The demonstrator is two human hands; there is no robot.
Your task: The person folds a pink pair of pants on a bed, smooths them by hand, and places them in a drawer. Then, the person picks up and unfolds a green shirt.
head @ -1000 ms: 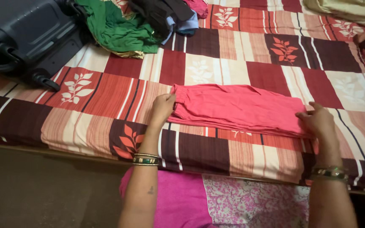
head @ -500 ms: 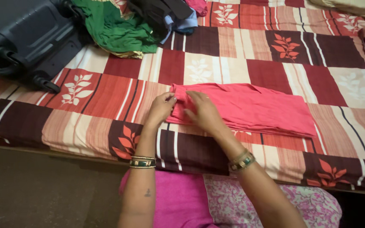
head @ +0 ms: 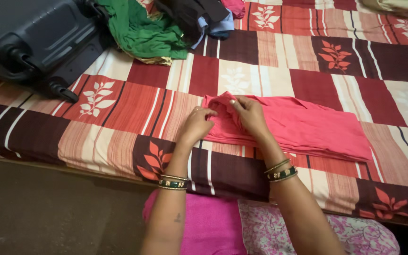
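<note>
A folded pink-red garment (head: 308, 125) lies flat on the patchwork bedsheet (head: 242, 71) near the bed's front edge. My left hand (head: 196, 126) pinches the garment's left end at its lower corner. My right hand (head: 250, 115) grips the same left end a little further in, lifting the cloth into a small ridge. Both wrists wear green and gold bangles. The garment's right end lies free on the sheet.
A dark hard-shell suitcase (head: 34, 38) rests on the bed's far left corner. A heap of clothes, green (head: 142, 33), black and blue, sits beside it at the back. A pale cloth (head: 402, 7) lies at the far right corner. The floor (head: 48, 212) lies below left.
My right hand left the garment's right end, crossed to its left end beside my left hand, and now lifts the cloth there. The view shifted slightly right.
</note>
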